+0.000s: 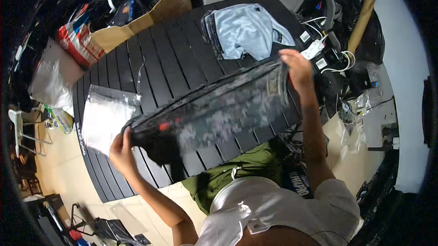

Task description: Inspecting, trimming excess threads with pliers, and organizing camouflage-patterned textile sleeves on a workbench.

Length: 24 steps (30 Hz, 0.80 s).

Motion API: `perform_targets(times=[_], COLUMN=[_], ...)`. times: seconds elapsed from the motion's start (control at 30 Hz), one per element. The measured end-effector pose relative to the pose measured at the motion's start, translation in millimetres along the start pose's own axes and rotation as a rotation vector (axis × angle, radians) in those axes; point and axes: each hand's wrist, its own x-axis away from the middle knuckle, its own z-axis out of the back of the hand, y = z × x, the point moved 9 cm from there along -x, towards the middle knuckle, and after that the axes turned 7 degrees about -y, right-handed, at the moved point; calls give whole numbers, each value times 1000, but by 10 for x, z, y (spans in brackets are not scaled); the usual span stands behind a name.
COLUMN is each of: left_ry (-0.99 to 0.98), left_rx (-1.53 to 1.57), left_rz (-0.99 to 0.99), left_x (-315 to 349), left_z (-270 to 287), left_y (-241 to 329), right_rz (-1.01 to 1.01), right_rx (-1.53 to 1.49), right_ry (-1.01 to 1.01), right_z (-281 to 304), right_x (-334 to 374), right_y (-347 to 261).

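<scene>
A dark garment with a grey camouflage pattern (219, 120) is stretched lengthwise above the table, blurred in places. My left hand (121, 154) pinches its left end, where the cloth is plain black with a small red mark. At the other end, higher and farther right, my right hand (298, 69) grips the upper corner near a pale patch. Whether it is trousers or another piece of clothing I cannot tell. Just beyond my left hand lies a stack of clear plastic bags (107, 116). Pale blue clothing (248, 29) is heaped on darker cloth at the table's far side.
The black slatted table (157, 68) fills the middle. An open cardboard box (132, 27) full of packed items stands at the far left. A white power strip (314, 49) with cables sits at the right, near a brown pole (363, 13) and black bags. A white chair (23, 125) is at left.
</scene>
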Motion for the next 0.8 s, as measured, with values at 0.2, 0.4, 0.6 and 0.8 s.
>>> perform_targets(times=[0.2, 0.4, 0.6, 0.8], left_ry=[-244, -462, -386, -361], left_rx=[597, 509, 307, 607], left_rz=[130, 645, 631, 588], left_x=[491, 1081, 1021, 985], left_z=[192, -354, -257, -387], left_y=[-216, -982, -1122, -1095], right_rz=[-221, -35, -93, -67], right_rx=[-194, 359, 418, 427], right_ry=[-117, -303, 36, 12], right_z=[301, 26, 268, 83], right_x=[444, 664, 634, 576], right_y=[-15, 351, 410, 462])
